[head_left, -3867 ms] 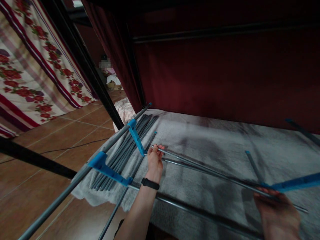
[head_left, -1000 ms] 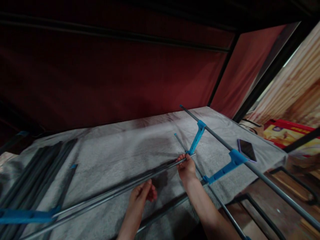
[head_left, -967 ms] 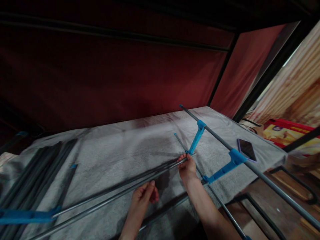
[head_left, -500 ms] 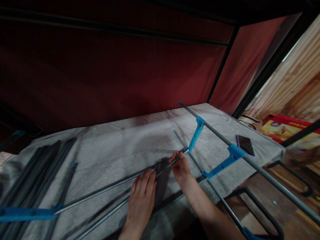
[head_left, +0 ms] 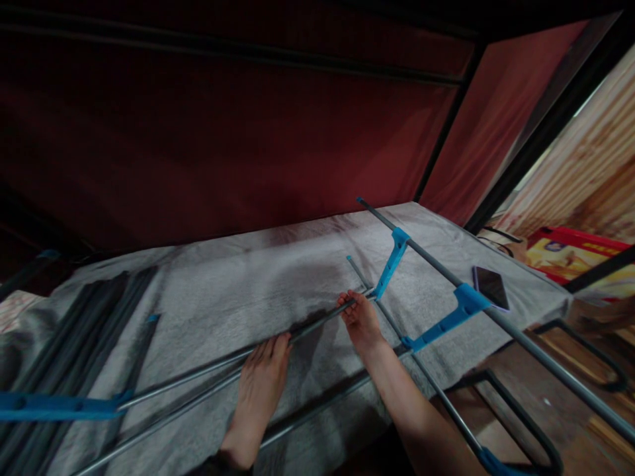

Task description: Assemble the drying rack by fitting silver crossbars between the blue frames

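My right hand (head_left: 361, 320) pinches a thin metal tube (head_left: 317, 322) near its far end, just beside the upper blue plastic bracket (head_left: 391, 266). Farther left, my left hand (head_left: 265, 370) has its fingers closed over the same tube, where a second metal rod (head_left: 169, 418) runs in close to it. The first tube reaches back to another blue bracket (head_left: 59, 406) at the left. A lower blue bracket (head_left: 441, 325) and the upper one join a long grey pole (head_left: 436, 264) to a thinner crossbar (head_left: 431, 377). My left fingertips are partly hidden.
Several dark grey tubes (head_left: 74, 337) lie side by side at the left on the grey cloth (head_left: 223, 284). A phone (head_left: 491, 287) rests at the right. Beyond the cloth's edge are a black metal frame (head_left: 520, 410) and a red-yellow box (head_left: 575, 254). A dark red cloth wall (head_left: 272, 152) stands behind.
My left hand has slid left along the tube, away from my right hand. The second rod has swung up closer to the first. My right hand stays near the upper bracket.
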Motion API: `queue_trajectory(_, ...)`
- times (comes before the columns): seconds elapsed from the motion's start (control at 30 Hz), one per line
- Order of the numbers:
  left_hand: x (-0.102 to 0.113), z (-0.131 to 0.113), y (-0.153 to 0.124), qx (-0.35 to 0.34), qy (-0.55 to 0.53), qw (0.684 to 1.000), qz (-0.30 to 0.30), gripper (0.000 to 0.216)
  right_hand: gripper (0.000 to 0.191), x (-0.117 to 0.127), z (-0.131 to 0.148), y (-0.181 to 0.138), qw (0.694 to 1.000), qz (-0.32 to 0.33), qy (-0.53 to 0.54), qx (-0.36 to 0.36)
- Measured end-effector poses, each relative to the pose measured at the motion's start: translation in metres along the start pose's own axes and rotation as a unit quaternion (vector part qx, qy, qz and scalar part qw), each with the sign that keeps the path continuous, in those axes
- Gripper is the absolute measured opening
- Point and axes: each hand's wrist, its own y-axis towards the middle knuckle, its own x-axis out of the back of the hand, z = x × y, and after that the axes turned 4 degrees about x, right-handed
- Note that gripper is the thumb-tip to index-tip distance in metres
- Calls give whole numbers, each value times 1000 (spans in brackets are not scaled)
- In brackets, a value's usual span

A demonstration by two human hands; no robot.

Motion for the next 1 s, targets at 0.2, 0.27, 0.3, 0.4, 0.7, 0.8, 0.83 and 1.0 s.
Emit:
queue_trajectory(0.2, 7, 11, 9, 24, 1, 1000, -2, 19, 7, 3, 1, 1, 999, 6, -23, 44)
queue_trajectory(0.27, 9, 13, 10, 23, 1, 1000, -1, 21, 8, 3, 2, 1, 998, 12, -30, 56)
queue_trajectory(0.3, 9, 14, 11, 22, -7, 1000, -1, 22, 9, 3, 2, 1, 997, 14, -35, 64)
queue_trajectory(0.4, 9, 17, 12, 21, -37, 999, -3, 23, 13, 3, 2, 0, 995, 21, -49, 89)
queue_trajectory(0.7, 11, 20, 13, 42, -15, 998, 48, 28, 26, 0, 5, -3, 991, 25, -59, 113)
queue_trajectory(0.8, 13, 21, 12, 50, 14, 997, 61, 22, 27, 1, 4, -2, 991, 16, -63, 118)
queue_trajectory(0.83, 14, 21, 13, 45, 20, 997, 64, 21, 28, 1, 4, -2, 991, 16, -65, 118)
queue_trajectory(1.0, 17, 21, 14, 26, 34, 997, 70, 23, 23, -2, 6, -3, 991, 5, -59, 117)
